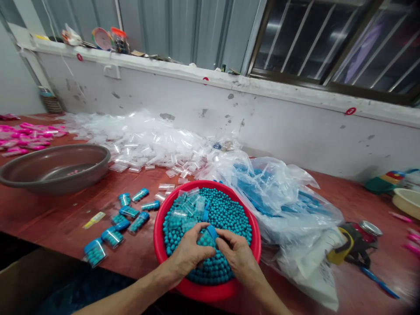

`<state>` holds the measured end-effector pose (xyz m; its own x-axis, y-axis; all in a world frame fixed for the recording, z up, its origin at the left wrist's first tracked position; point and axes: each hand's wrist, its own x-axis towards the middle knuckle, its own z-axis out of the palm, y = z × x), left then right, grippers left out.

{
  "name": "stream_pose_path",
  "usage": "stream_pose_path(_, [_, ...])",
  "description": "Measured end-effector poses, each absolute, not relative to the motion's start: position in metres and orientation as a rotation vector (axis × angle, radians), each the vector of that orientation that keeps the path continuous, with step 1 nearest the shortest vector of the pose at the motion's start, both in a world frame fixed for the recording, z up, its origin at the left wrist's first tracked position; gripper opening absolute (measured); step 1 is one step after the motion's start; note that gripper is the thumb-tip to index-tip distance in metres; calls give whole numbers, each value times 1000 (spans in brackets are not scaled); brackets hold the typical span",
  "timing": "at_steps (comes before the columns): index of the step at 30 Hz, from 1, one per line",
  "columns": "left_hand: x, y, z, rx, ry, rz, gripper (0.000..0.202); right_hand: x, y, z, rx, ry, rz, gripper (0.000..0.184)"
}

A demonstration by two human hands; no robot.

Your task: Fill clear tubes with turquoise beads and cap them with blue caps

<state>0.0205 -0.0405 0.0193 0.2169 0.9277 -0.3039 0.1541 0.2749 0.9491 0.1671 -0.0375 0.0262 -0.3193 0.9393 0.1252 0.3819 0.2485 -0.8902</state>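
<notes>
Over the red basin (159,234) of teal beads (229,214), my left hand (187,250) is closed around a small clear plastic bottle (204,239) with teal beads inside. My right hand (239,254) pinches the blue cap (212,231) at the bottle's upper right end. Whether the cap is fully seated cannot be made out. Several clear bottles (183,214) lie on the beads at the basin's left, beside another blue cap (205,214). Left of the basin, several bead-filled bottles with blue caps (112,236) rest on the red table (138,258).
A heap of clear bottles (147,135) lies along the wall. To the right, a plastic bag (278,192) holds blue pieces. A brown basin (59,175) and pink pieces (28,135) are at left. A tape dispenser (343,247) and blue pen (379,282) lie at right.
</notes>
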Motion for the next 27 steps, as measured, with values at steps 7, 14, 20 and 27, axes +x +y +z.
stream_pose_path(7, [21, -41, 17, 1188, 1244, 793, 61, 171, -39, 31, -1216, -1974, 970, 26])
stream_pose_path(14, [18, -43, 23, 1168, 1182, 745, 62, 174, -41, 27, -1250, -2071, 739, 24])
stream_pose_path(20, [19, -44, 29, 1240, 1191, 764, 59, 174, -41, 23, -1171, -1954, 825, 21])
stream_pose_path(27, [22, -49, 11, 1716, 1480, 714, 43, 168, -45, 23, -1235, -1818, 1006, 26])
